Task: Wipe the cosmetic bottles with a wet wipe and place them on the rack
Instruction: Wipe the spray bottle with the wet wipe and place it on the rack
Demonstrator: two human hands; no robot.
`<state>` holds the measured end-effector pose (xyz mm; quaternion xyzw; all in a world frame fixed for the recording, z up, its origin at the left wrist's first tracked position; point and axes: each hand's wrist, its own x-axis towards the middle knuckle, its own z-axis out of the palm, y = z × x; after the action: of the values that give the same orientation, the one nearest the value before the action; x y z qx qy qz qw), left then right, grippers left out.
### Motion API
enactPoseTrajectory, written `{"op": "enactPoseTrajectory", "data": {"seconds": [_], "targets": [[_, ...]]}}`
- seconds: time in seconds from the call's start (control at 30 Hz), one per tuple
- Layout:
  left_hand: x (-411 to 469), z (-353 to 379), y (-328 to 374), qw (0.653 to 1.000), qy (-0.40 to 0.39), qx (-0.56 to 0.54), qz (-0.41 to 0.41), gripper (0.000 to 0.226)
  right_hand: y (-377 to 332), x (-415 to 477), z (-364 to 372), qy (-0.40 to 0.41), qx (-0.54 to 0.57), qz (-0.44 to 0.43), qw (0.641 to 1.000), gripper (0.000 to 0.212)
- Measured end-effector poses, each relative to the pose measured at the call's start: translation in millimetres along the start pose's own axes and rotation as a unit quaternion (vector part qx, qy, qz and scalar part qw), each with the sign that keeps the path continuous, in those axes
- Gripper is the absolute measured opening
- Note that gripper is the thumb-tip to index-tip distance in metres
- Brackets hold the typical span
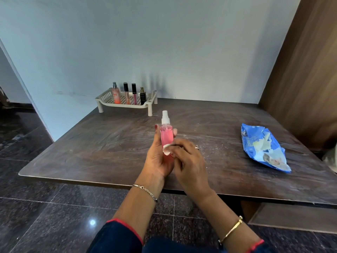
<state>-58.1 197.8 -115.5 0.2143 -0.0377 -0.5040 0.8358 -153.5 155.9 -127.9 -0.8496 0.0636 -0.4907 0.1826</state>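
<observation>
Left hand [156,157] grips the clear plastic spray bottle of pink liquid [166,134] upright over the dark wooden table [91,143], white nozzle on top. Right hand [189,161] pinches a small white wet wipe [166,151] against the bottle's lower body. At the table's far edge, the cream perforated plastic rack [102,97] holds four cosmetic bottles [116,94] standing in a row. To the right lies a crumpled blue wipes packet [262,148], well apart from the hands.

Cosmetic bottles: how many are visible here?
5. On the rack: peach mist bottle, two lip-gloss tubes, black perfume bottle. In the left hand: pink spray bottle. None seems hidden.
</observation>
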Motion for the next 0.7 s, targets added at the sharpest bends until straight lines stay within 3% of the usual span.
{"op": "enactPoseTrajectory", "data": {"seconds": [0.13,0.47,0.63,0.7], "targets": [[-1.4,-2.8,-4.7,0.999,-0.020,0.003,0.028,0.058,1.4,28.1,-0.4,0.026,-0.018,0.041,0.999,0.032],[-8.0,-9.8,-12.3,0.992,-0.056,0.091,0.072,0.079,11.1,27.0,-0.8,0.069,0.124,0.218,0.966,0.026],[-7.8,-5.1,-12.2,0.986,-0.067,0.114,0.102,0.033,6.3,27.8,-10.7,0.094,0.017,0.097,0.991,0.026],[-8.2,-2.1,-11.1,0.987,-0.068,0.104,0.104,0.025,0.1,26.7,-11.9,0.081,-0.049,0.034,0.995,0.024]]}}
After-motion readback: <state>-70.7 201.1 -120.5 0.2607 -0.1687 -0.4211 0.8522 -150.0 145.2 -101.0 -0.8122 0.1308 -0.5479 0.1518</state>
